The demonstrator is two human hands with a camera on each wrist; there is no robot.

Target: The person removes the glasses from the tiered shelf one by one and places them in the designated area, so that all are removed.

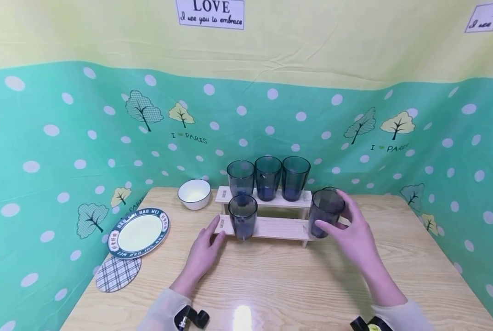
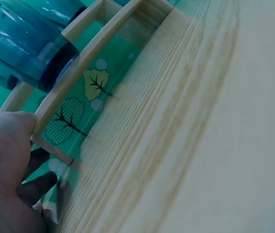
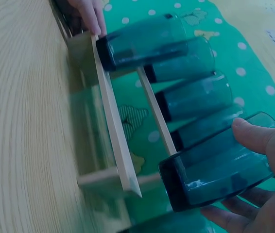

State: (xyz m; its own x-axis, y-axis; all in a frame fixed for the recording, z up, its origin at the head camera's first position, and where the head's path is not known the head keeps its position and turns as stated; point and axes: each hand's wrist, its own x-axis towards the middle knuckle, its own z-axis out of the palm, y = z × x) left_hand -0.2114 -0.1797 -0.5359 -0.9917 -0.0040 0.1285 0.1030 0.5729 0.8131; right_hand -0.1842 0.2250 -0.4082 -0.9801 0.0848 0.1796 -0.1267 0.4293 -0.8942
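Observation:
My right hand (image 1: 355, 232) holds a dark tinted glass (image 1: 322, 214) by its sides, thumb in front, at the right end of a two-step wooden rack (image 1: 281, 227). In the right wrist view this glass (image 3: 215, 170) is tilted, its base beside the end of the upper board. The left hand (image 1: 202, 253) touches the left end of the lower step; its thumb (image 2: 23, 119) lies at the board's corner. One glass (image 1: 243, 218) stands on the lower step near that hand. Three more glasses (image 1: 268, 179) stand in a row on the upper step.
Behind the held glass, another glass's rim (image 1: 333, 188) shows partly. Left of the rack stands a white bowl (image 1: 194, 193). A plate with a patterned rim (image 1: 138, 232) and a checked round mat (image 1: 118, 274) lie at the table's left edge. Polka-dot cloth (image 1: 246, 124) hangs behind.

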